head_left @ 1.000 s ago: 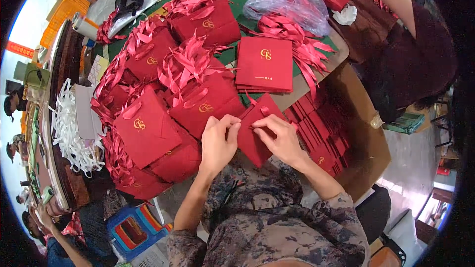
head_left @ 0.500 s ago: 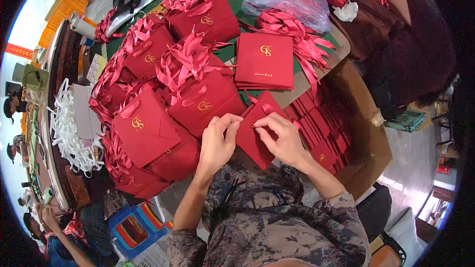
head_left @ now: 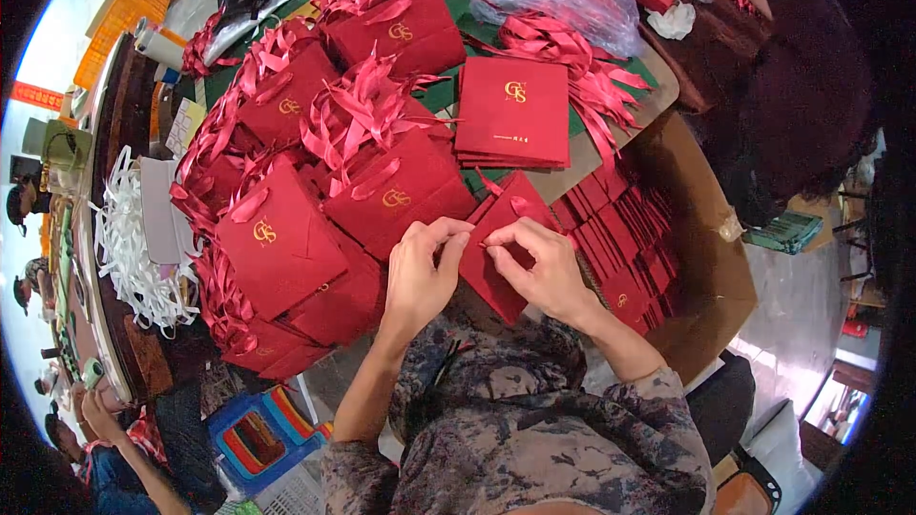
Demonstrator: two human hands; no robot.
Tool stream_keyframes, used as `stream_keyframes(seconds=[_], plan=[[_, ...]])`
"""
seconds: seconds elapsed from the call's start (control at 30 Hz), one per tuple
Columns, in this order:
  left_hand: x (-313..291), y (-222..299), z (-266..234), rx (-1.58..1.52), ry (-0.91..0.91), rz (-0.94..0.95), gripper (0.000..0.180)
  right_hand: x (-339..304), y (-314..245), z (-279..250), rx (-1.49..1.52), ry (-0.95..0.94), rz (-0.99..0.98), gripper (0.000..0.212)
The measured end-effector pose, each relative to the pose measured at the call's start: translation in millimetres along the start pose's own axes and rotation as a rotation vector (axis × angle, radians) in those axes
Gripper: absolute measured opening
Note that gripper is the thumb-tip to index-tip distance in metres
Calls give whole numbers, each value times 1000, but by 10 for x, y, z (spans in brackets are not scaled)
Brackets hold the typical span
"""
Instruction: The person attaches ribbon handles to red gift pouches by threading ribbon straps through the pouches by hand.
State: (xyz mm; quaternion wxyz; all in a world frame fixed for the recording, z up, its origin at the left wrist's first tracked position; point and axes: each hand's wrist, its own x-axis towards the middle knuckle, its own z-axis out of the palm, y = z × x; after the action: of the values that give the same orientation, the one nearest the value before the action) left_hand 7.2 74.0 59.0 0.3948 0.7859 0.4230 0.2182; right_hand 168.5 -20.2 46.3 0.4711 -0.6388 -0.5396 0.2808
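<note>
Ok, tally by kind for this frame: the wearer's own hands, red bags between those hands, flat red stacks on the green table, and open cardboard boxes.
Hands: 2, left hand and right hand
Red bag: 1
Flat red stack: 1
Open cardboard box: 1
Total: 5

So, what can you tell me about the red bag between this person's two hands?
The small, flat, red rectangular bag looks like stiff, matte paper. A shiny pink-red ribbon lies across its upper part. It sits slanted in front of the person, with the bare left hand at its left edge and the bare right hand over its face. The fingers of both meet close together there; exactly what they pinch is too small to tell. The right hand hides part of it.
</note>
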Motion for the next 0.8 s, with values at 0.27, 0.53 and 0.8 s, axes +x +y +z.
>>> stream_keyframes(seconds=[0.27,0.53,0.8], plan=[[-4,22,-3,33,-8,-7,15,9,32,-1,43,-10,41,13],[-39,79,51,71,44,103,14,25,-1,-20,-59,-19,12,12],[-59,77,148,133,40,94,13,-6,60,156,-272,112,-112,16]])
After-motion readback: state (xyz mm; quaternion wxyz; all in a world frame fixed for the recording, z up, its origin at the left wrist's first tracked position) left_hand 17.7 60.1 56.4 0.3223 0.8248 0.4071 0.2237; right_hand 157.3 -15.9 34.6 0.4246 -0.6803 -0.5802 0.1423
